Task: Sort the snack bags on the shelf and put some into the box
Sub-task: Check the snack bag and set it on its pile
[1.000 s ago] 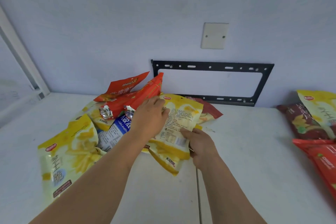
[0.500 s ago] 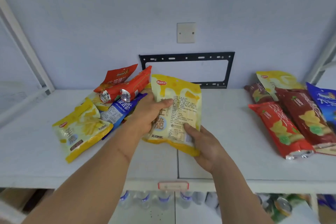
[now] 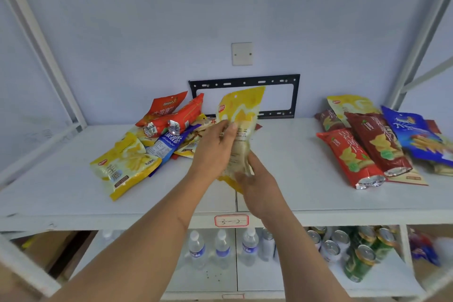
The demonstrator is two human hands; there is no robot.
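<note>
The white shelf (image 3: 282,154) carried a heap of snack bags (image 3: 157,140) on its left and a row of bags (image 3: 372,144) on its right. Between them, lifted upright above the shelf, stood a yellow snack bag (image 3: 241,115). The left hand (image 3: 215,152) gripped its middle from the left; the right hand (image 3: 257,184) clasped its bottom edge from below.

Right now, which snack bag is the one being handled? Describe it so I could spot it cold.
Start at the black wall bracket behind the white shelf. Directly in front of it, lifted above the shelf between the two heaps, is the yellow bag, held upright by the left hand and right hand. Every other bag lies on the shelf; only this one is gripped.
</note>
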